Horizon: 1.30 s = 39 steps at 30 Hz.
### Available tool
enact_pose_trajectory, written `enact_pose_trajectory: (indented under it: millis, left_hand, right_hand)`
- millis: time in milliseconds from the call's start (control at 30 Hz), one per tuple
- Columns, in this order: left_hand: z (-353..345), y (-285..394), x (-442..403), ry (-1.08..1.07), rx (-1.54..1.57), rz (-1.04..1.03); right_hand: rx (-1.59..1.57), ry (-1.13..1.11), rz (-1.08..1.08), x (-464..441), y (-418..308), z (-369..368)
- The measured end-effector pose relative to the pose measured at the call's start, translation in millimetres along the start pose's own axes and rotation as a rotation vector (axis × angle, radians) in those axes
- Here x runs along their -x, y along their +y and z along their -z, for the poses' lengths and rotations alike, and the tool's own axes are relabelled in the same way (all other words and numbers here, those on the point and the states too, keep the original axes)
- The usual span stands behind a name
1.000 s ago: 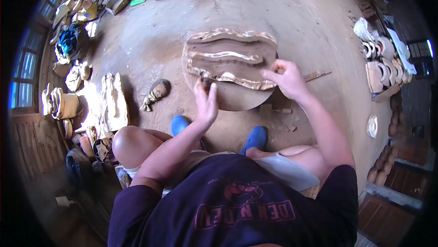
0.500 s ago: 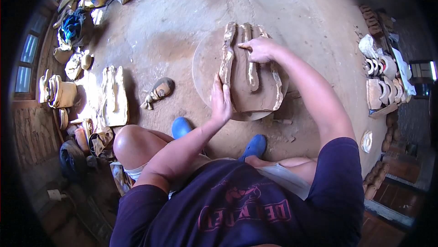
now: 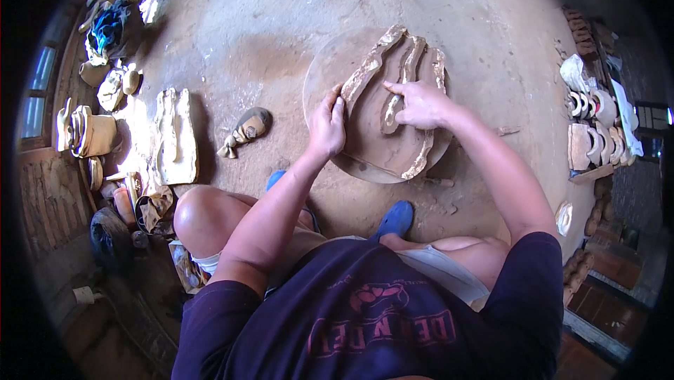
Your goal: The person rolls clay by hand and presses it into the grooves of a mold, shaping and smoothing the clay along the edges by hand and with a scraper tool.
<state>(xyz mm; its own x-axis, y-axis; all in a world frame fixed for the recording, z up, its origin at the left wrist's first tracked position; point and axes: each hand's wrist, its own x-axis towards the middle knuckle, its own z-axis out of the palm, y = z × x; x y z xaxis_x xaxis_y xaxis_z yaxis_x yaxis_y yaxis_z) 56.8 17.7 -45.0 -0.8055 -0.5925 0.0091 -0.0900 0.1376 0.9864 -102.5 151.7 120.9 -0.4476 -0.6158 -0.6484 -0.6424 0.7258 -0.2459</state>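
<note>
- Slab (image 3: 368, 127) is borne on the round board (image 3: 337, 57) in the head view, with its long axis laid aslant: from the board's near edge, a lean is made toward the board's far right.
- The left wall (image 3: 372, 64) of the slab is touched at its near part by the left hand (image 3: 328, 126), set over the board's left side. Its thumb and fingers are partly bent; whether the wall is gripped or only pressed cannot be told.
- The middle ridge (image 3: 411, 60) is overlapped near its rounded end, close to the board's centre, by the right hand (image 3: 421, 105), the nearer hand to it. The index finger is extended over the channel (image 3: 387, 71) left of the ridge; the other fingers are curled, and contact cannot be made out.
- Left of the board, a cloth bundle (image 3: 253, 125) is seen; farther left, a second slab (image 3: 186, 148) is laid. On the near side, a blue shoe (image 3: 397, 220) is seen.
- Compared with half a second earlier, when the slab is pointed straight outward across the board, its far end is now swung rightward. The right hand is drawn from the board's far side toward its centre; the left hand is kept at the same wall.
</note>
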Motion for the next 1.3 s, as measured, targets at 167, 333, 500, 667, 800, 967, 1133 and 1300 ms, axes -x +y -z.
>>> enact_pose_trajectory:
  millis: [167, 333, 500, 667, 800, 967, 1133, 1300]
  left_hand:
    - [11, 9, -10, -0.05, -0.02, 0.015]
    - [13, 3, -20, -0.096, 0.031, 0.109]
    - [15, -4, -26, -0.107, 0.039, 0.095]
    - [17, 10, -22, -0.071, -0.105, -0.027]
    - [13, 12, -15, 0.005, -0.264, -0.149]
    - [4, 67, 21, 0.077, -0.312, -0.342]
    - [-30, 147, 63, -0.229, 0.785, 0.431]
    - [-35, 119, 60, -0.529, 1.034, 0.598]
  right_hand:
    - [0.06, 0.04, 0.145, 1, -10, -24]
    - [0.222, -0.079, 0.159, 13, -33, -24]
    - [0.531, -0.176, 0.256, 23, -36, -28]
    - [0.134, 0.103, 0.458, 62, 3, -41]
    - [-0.406, 0.466, 0.273, 99, 9, -58]
    - [-0.433, 0.725, 0.303, 133, 15, -98]
    - [-0.623, 1.105, 0.28, 127, -19, -123]
    - [-0.259, 1.007, 0.43, 150, -31, -121]
